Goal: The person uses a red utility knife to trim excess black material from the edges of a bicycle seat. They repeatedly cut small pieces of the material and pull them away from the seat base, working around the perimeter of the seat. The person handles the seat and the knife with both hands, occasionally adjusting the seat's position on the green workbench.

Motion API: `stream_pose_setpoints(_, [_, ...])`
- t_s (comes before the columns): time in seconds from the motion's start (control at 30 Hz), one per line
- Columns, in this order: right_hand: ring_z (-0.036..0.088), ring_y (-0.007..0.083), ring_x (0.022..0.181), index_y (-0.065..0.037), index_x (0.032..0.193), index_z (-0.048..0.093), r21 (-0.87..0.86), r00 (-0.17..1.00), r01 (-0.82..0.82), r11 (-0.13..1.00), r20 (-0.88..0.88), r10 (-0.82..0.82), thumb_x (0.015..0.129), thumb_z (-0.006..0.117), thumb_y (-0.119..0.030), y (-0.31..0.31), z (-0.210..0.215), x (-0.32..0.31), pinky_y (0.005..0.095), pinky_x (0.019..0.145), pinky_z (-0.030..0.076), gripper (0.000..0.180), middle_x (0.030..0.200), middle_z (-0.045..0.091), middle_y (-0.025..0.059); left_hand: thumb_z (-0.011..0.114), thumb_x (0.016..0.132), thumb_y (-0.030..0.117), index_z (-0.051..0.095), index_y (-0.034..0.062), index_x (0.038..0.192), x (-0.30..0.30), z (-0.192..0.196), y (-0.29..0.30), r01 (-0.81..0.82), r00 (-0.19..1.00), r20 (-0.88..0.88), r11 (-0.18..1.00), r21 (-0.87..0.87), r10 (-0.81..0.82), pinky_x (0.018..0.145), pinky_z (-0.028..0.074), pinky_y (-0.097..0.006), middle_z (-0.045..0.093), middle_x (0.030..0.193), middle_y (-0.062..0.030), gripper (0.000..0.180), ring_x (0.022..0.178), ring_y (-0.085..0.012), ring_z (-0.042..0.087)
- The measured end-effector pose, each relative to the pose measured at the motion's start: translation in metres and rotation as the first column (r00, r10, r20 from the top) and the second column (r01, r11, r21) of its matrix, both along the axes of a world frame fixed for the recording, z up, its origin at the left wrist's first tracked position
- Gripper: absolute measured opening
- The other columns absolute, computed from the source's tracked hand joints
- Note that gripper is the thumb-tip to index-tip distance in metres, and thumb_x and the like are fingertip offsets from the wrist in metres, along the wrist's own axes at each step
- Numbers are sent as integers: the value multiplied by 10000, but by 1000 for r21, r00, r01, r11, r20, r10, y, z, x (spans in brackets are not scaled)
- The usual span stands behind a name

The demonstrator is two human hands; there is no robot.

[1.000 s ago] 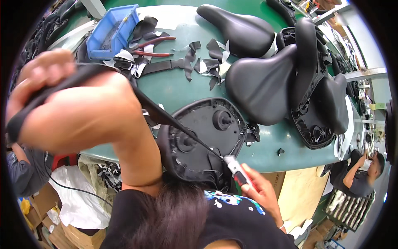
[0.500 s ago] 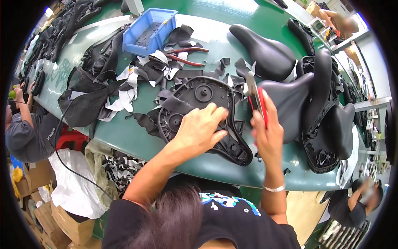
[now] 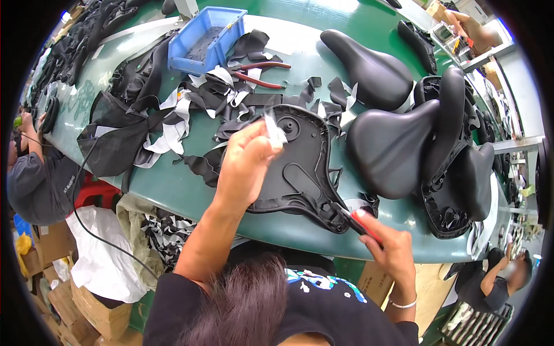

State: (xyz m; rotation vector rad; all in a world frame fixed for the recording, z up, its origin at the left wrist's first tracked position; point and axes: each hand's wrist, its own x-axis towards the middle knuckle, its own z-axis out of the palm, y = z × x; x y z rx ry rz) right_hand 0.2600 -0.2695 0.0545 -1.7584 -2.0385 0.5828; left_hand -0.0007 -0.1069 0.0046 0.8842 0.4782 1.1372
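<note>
A black bicycle saddle [image 3: 309, 153] lies underside up on the green table, its narrow nose toward the lower right. My left hand [image 3: 248, 161] is closed above the saddle's wide end, pinching a blurred whitish scrap of cover material [image 3: 273, 128]. In my right hand [image 3: 392, 248], fingers wrapped round it, is a red-handled cutting tool [image 3: 367, 229]. Its tip is beside the saddle's nose; whether it touches cannot be told. My left forearm and hand hide part of the saddle's wide end.
Black and white scraps [image 3: 179, 118] lie left of and behind the saddle, near red-handled pliers [image 3: 262, 81] and a blue bin [image 3: 190, 64]. Finished saddles [image 3: 392, 147] crowd the right side. A cable [image 3: 92, 230] hangs at the left. Other people are nearby.
My left hand has lifted and moved left, now with a whitish scrap in it. My right hand has come down and nearer, bringing the cutting tool to the saddle's nose.
</note>
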Motion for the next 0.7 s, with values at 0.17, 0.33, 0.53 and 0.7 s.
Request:
stream_pose_setpoints(0.17, [560,245,575,-7,1035,602,38,874,282,959,-422,-241,844,704,-138,70,-18,-24,308,569,450,253,699,589,119,694,841,303,547,-4,966,-37,10,37,-327,434,-700,824,464,566,685,432,-369,606,859,-85,362,720,-224,522])
stream_pose_setpoints(0.33, [581,424,677,-19,1002,565,-28,925,-252,967,-301,232,862,678,-176,153,13,-24,404,606,477,239,725,562,215,587,903,465,619,-14,787,-60,4,71,226,350,-936,973,50,-34,628,428,-332,633,787,-92,494,652,-158,501])
stream_pose_setpoints(0.53, [540,85,530,-6,996,565,253,607,496,831,-785,-123,830,674,-133,359,69,65,239,472,434,236,688,601,52,461,987,410,614,-7,1037,-21,24,157,-184,803,-594,969,-162,53,612,478,-266,620,706,-60,448,563,-154,559])
stream_pose_setpoints(0.7, [639,229,561,-28,1125,546,-211,134,692,690,-902,-411,798,655,4,506,-32,184,342,453,496,347,770,640,126,661,852,152,675,38,821,57,-26,101,595,580,-814,695,404,-23,565,487,-339,646,788,-114,119,573,-253,583])
